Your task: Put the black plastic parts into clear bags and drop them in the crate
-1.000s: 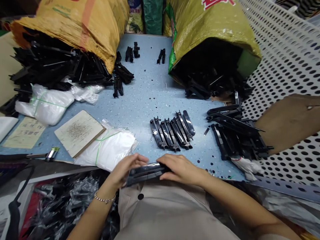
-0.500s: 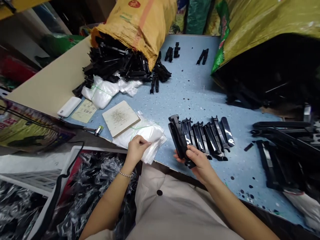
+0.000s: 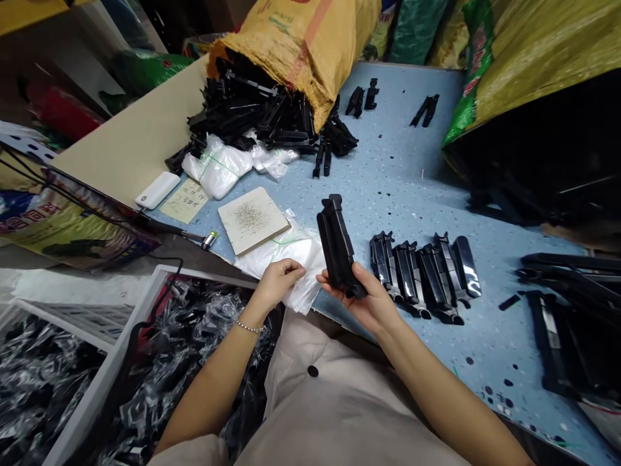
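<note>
My right hand point(image 3: 373, 303) grips a black plastic part point(image 3: 336, 243) by its lower end. The part is long and ribbed, tilted slightly, and held up over the front of the table; it looks like two pieces side by side. Thumb and fingers of my left hand point(image 3: 279, 281) are pinched at the top of a stack of clear plastic bags point(image 3: 297, 249), seemingly on the edge of one bag. A square board point(image 3: 253, 220) lies on part of that stack. Right of my right hand, a row of several similar black parts point(image 3: 412, 278) lies on the table.
An orange woven sack point(image 3: 310, 45) spills black parts point(image 3: 257, 116) at the back left. A yellow sack point(image 3: 543, 71) and more black parts point(image 3: 557, 323) occupy the right. Crates point(image 3: 160, 285) of bagged parts stand below the table edge at left. A white device point(image 3: 158, 189) lies near the side panel.
My right hand has lifted the black part away from the row, leftward toward the bags. My left hand stays pinched at the bag stack. The whole view has shifted slightly.
</note>
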### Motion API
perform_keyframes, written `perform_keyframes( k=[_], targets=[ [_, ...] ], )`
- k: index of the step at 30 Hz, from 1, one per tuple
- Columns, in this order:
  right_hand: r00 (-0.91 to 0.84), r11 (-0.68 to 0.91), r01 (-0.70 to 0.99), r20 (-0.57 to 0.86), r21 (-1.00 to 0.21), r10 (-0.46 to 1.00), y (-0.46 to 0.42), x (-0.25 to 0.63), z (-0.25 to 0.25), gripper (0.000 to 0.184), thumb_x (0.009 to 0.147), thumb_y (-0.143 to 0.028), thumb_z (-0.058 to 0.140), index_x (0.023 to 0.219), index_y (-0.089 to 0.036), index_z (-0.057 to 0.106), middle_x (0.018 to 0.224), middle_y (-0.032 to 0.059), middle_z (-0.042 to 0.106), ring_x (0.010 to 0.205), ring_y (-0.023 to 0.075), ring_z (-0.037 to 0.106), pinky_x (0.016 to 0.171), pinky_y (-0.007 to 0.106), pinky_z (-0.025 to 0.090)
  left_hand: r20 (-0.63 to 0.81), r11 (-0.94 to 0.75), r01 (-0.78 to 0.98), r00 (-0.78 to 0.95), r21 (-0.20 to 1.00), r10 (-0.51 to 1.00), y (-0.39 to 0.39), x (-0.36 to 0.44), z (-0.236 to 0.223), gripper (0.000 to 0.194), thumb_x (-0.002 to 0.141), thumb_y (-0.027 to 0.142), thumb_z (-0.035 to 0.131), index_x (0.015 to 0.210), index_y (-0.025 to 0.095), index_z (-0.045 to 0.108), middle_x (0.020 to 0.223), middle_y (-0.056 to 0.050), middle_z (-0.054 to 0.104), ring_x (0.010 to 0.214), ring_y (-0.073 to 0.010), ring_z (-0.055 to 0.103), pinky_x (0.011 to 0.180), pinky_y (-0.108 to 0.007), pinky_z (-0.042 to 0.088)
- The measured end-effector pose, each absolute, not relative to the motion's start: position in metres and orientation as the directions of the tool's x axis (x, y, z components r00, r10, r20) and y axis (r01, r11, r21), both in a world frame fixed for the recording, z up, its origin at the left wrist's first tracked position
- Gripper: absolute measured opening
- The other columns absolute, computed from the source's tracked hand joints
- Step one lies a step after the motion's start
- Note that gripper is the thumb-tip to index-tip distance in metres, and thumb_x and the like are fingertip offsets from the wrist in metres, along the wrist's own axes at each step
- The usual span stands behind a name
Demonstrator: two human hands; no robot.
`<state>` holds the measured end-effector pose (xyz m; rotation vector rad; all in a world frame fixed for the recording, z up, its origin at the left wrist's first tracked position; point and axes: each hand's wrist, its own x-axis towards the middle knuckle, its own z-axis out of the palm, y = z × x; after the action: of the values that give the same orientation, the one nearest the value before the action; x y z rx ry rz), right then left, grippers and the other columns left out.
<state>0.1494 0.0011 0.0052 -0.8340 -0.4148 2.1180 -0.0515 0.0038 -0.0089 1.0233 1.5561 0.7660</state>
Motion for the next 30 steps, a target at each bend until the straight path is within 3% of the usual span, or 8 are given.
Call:
perform_keyframes(
  k=[4,9,16,19,22,24,27,30],
  targets=[
    [-0.459,-0.611,-0.558,-0.405,-0.562,0.791,0.007,0.139,0.004,0.040,0.080,-0.046,0.069,0.097,-0.010,0.067,0.104,0.0125,0.067,0.104,0.0233,0.064,0.092,0.036,0.055,-0.383,0.404,0.201,-0.134,0.892,0.914,0.001,-0.051,-0.013,0.027,0.063,0.028,0.069,0.079,0.013,0.054,0.068,0.004,0.055,0.061,-0.0024,0.049,0.060,-0.016,0.039],
    [-0.482,-0.612,-0.577,-0.380,-0.540,0.789,0.013,0.129,-0.001,0.040,0.080,-0.049,0.067,0.096,-0.012,0.066,0.103,0.0112,0.068,0.105,0.0232,0.063,0.100,0.043,0.050,-0.283,0.330,0.316,-0.187,0.889,0.941,-0.002,-0.045,-0.027,0.027,0.065,0.025,0.067,0.082,0.015,0.048,0.070,0.006,0.052,0.062,-0.0012,0.047,0.060,-0.015,0.037],
    [-0.385,-0.569,-0.574,-0.420,-0.588,0.822,0.028,0.120,-0.014,0.038,0.078,-0.046,0.071,0.099,-0.016,0.064,0.099,0.0084,0.069,0.103,0.0219,0.065,0.092,0.040,0.053,-0.177,0.209,0.177,-0.180,0.962,0.968,-0.006,-0.060,0.006,0.025,0.073,0.028,0.065,0.087,0.015,0.049,0.082,0.001,0.059,0.074,-0.0042,0.055,0.072,-0.018,0.046],
    [-0.370,-0.564,-0.574,-0.427,-0.594,0.825,0.028,0.120,-0.019,0.038,0.079,-0.047,0.070,0.099,-0.016,0.064,0.098,0.0084,0.069,0.100,0.0206,0.066,0.090,0.038,0.054,0.006,0.044,0.415,-0.117,0.909,0.993,-0.010,-0.071,0.020,0.011,0.081,0.022,0.053,0.088,0.015,0.057,0.093,-0.004,0.063,0.088,-0.0087,0.058,0.083,-0.024,0.048],
    [-0.366,-0.558,-0.563,-0.421,-0.610,0.830,0.026,0.123,-0.019,0.038,0.078,-0.046,0.071,0.100,-0.016,0.065,0.101,0.0090,0.069,0.102,0.0210,0.065,0.091,0.038,0.054,0.088,-0.087,0.774,0.041,0.627,0.995,-0.013,-0.075,0.020,0.028,0.083,0.012,0.040,0.090,0.016,0.067,0.105,-0.008,0.064,0.100,-0.0140,0.055,0.094,-0.033,0.047],
    [-0.354,-0.548,-0.560,-0.419,-0.621,0.836,0.023,0.125,-0.014,0.038,0.077,-0.045,0.072,0.100,-0.016,0.065,0.101,0.0089,0.069,0.102,0.0217,0.065,0.093,0.039,0.053,0.083,-0.113,0.850,0.082,0.514,0.993,-0.013,-0.072,0.016,0.033,0.083,0.013,0.041,0.100,0.018,0.068,0.106,-0.008,0.064,0.100,-0.0149,0.055,0.092,-0.034,0.048],
    [-0.379,-0.544,-0.582,-0.390,-0.605,0.839,0.019,0.125,-0.003,0.038,0.077,-0.046,0.071,0.097,-0.015,0.066,0.099,0.0085,0.069,0.101,0.0220,0.065,0.098,0.042,0.050,0.098,-0.103,0.798,0.055,0.594,0.994,-0.011,-0.067,0.012,0.030,0.085,0.018,0.044,0.103,0.019,0.068,0.102,-0.005,0.063,0.097,-0.0108,0.058,0.090,-0.027,0.049],
    [-0.445,-0.572,-0.608,-0.361,-0.551,0.820,0.017,0.118,0.004,0.042,0.077,-0.053,0.068,0.095,-0.015,0.065,0.096,0.0080,0.069,0.104,0.0237,0.064,0.101,0.045,0.047,0.118,-0.117,0.739,0.052,0.664,0.992,-0.008,-0.066,0.014,0.025,0.083,0.013,0.043,0.086,0.017,0.068,0.094,-0.003,0.063,0.091,-0.0081,0.058,0.086,-0.023,0.049]
  ],
)
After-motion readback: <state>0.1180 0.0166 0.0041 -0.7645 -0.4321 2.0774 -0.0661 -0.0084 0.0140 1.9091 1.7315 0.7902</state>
